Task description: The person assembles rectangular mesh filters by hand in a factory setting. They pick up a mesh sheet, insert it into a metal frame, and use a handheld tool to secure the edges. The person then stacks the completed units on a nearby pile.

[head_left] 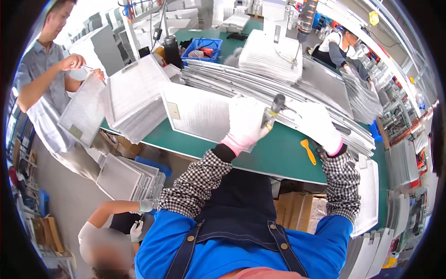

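Observation:
My left hand (245,120), in a white glove with a pink cuff, is closed at the right edge of a framed silvery mesh panel (200,111). The panel stands tilted on the green bench (278,156) and has a small beige plate near its left side. My gloved right hand (317,124) is wrapped round the handle of a small mallet. The mallet's head (277,105), dark at one end and yellowish toward the other, is right beside my left fingers, which partly hide it. An orange-yellow scraper (307,151) lies on the bench below my right hand.
Long metal strips (223,79) lie stacked behind my hands. More mesh panels (134,102) stand at the left, beside a standing person (51,93) holding one. A blue basket (203,50) sits at the back. Another person (104,246) is low at the left; one works far right.

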`<move>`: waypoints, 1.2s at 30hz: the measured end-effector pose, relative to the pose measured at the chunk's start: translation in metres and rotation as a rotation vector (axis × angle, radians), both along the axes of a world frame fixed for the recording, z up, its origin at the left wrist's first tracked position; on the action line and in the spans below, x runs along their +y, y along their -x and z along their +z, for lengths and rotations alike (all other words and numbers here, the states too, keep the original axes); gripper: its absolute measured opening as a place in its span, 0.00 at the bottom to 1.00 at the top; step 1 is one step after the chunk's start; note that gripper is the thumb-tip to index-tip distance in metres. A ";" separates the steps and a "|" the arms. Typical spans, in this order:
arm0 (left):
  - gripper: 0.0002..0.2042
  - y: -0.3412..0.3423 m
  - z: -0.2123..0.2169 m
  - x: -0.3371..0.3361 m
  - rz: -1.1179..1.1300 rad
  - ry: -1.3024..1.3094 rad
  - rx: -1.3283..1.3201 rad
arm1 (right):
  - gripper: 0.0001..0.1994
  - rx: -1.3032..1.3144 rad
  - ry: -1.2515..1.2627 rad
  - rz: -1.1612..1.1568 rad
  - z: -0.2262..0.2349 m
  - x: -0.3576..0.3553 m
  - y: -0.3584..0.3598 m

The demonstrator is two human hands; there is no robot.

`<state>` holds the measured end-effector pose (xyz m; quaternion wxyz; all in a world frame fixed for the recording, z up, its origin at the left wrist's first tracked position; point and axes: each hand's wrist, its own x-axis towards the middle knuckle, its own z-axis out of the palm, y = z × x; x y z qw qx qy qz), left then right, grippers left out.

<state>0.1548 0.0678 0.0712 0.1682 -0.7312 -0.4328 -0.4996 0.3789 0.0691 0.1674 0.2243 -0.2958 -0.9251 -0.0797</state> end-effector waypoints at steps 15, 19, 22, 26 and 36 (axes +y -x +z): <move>0.17 -0.004 -0.012 -0.012 0.024 -0.071 -0.112 | 0.26 -0.236 0.213 -0.807 -0.215 0.030 -0.086; 0.17 -0.011 -0.008 -0.011 -0.047 -0.083 -0.142 | 0.27 0.283 0.150 -0.732 -0.183 0.110 -0.153; 0.17 0.004 -0.012 -0.011 0.019 -0.107 -0.131 | 0.27 0.826 0.021 -0.192 0.009 0.137 -0.061; 0.16 -0.005 -0.005 -0.013 -0.015 -0.072 -0.138 | 0.26 1.043 0.502 0.025 0.149 0.154 -0.001; 0.14 -0.003 -0.001 -0.007 0.018 0.010 -0.102 | 0.15 1.092 0.410 0.039 0.141 0.085 0.053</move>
